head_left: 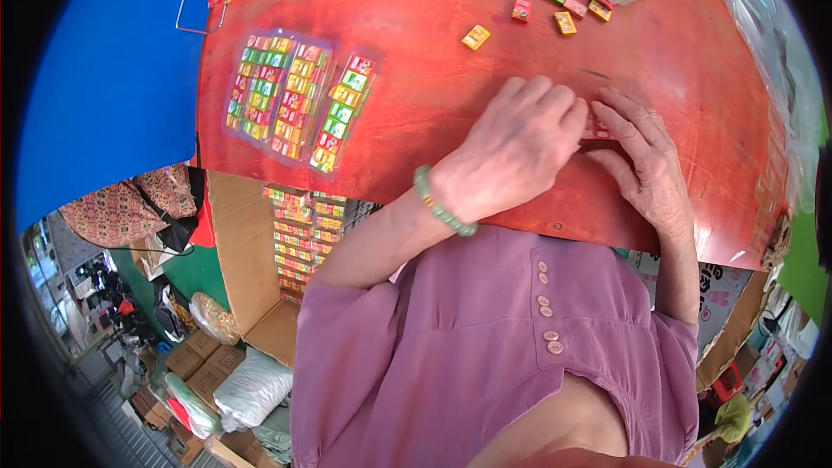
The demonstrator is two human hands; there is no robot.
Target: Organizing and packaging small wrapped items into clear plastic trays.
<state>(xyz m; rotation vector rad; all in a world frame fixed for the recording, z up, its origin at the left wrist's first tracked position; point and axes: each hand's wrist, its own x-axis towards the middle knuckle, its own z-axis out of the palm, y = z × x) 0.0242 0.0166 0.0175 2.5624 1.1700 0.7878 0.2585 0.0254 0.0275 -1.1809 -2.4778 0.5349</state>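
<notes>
While near right hand [643,160], left hand [523,140] palm-down (fingers crooked).

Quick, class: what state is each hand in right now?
Left hand: fingers curled; whether it holds anything cannot be told.
Right hand: fingers bent, thumb apart; any grip cannot be told.

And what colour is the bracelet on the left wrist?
The bracelet is pale green with a small gold-coloured section, seen best in the head view.
</notes>
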